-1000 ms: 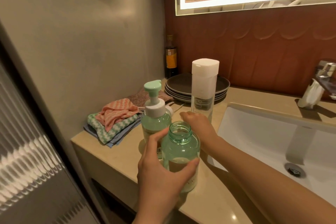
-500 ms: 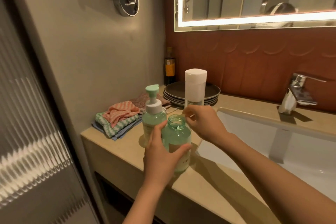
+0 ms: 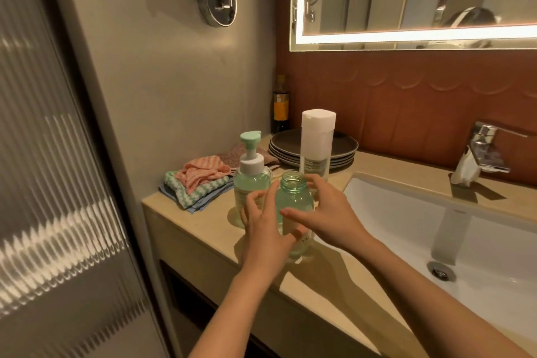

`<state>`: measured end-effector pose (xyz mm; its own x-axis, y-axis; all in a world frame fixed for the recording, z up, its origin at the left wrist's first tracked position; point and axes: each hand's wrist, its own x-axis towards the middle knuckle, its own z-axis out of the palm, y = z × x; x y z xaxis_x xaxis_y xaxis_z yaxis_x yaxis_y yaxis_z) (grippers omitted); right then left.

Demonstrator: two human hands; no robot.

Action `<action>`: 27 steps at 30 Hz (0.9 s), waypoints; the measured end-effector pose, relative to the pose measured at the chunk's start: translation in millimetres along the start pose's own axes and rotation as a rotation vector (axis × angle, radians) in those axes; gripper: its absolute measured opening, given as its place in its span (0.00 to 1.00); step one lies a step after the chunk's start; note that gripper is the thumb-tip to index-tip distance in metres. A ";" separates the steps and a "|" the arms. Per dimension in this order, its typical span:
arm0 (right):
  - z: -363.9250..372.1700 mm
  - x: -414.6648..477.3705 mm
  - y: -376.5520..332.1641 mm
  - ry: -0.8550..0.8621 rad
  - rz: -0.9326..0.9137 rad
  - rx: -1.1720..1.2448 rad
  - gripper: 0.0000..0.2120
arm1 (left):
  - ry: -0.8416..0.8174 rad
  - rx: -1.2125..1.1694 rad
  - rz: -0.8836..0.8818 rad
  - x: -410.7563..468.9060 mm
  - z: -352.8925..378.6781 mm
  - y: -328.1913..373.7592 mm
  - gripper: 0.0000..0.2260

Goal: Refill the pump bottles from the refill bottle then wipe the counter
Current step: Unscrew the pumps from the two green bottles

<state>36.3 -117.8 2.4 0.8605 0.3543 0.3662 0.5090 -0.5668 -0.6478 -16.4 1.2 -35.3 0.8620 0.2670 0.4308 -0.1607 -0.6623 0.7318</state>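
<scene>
Okay, we have the open bottle (image 3: 293, 199) standing upright on the counter (image 3: 203, 224), near edge, just left of the sink (image 3: 406, 212), pump off and mouth bare. The left hand (image 3: 266, 231) wraps its near-left side, fingers and thumb curled round the body. The right hand (image 3: 331, 212) lies spread against its right side, thumb straight across the front and fingertips by the neck; to us that reads as a touch, not a grip.

The pump bottle (image 3: 251, 183), pump on, stands just left of it, touching or nearly so; we cannot tell which. The refill bottle (image 3: 316, 139) stands just behind, white cap on. Cloths (image 3: 200, 180) are piled far left, with plates (image 3: 283, 145) behind the refill bottle.

Handling, as we judge it:
- The open bottle looks like thin clear plastic with little liquid in it, so it is light and easy to knock over.
- Its wall is smooth and may be slick if soapy.
- Hold it low on the body and keep fingers off the mouth so the pour has room.
- The refill bottle is tall and narrow, so tippy. Take it round the clear middle, below the cap, and open the cap before tilting.
</scene>
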 end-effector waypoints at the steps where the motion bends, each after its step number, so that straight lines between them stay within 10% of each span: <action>1: 1.4 2.9 1.5 -0.003 0.005 0.018 0.38 | -0.007 0.012 0.001 1.0 -3.2 -2.4 0.43; 27: 12.5 46.8 7.6 -0.016 0.037 0.031 0.40 | 0.169 -0.323 -0.154 55.1 -24.0 -48.2 0.33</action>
<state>80.1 -96.2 6.2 0.8781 0.3452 0.3313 0.4758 -0.5566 -0.6810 27.3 64.6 -34.1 0.8011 0.4752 0.3640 -0.2016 -0.3584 0.9115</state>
